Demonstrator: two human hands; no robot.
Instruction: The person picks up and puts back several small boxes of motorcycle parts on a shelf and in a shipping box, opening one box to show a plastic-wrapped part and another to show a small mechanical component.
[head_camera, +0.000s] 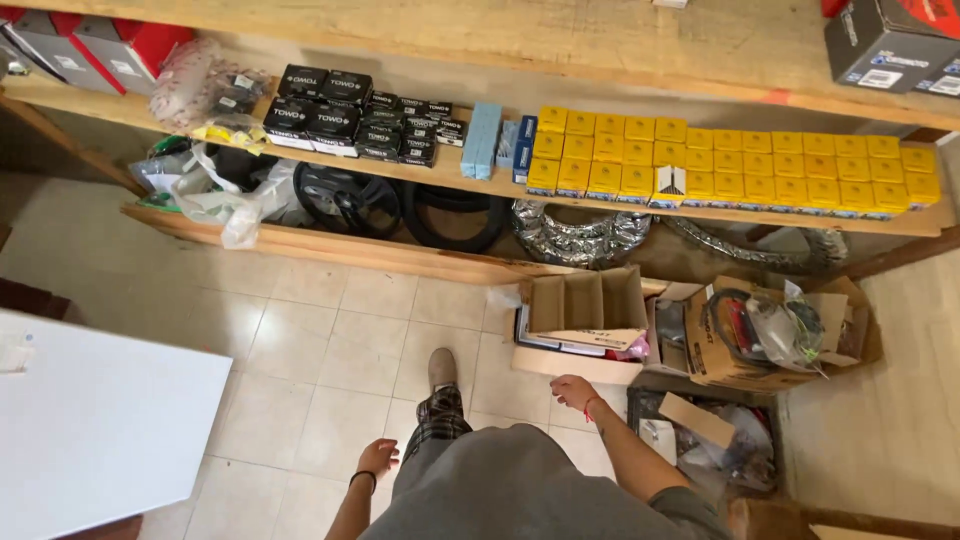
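Observation:
I look down over my grey shirt at a tiled floor in front of wooden shelves. My left hand (378, 458) hangs beside my plaid trouser leg, fingers loosely curled, holding nothing; a dark band sits on its wrist. My right hand (574, 391), with a red thread at the wrist, reaches forward just below an open cardboard box (588, 308) on the floor and holds nothing. My foot in a tan shoe (442, 368) is stepping forward between the two hands.
The middle shelf carries rows of small yellow boxes (740, 165), black boxes (350, 115) and light blue boxes (482, 140). Tyres (455, 215) and foil-wrapped tyres (575, 235) lie on the lowest shelf. More cartons with parts (760, 335) stand at right; a white tabletop (95, 415) at left.

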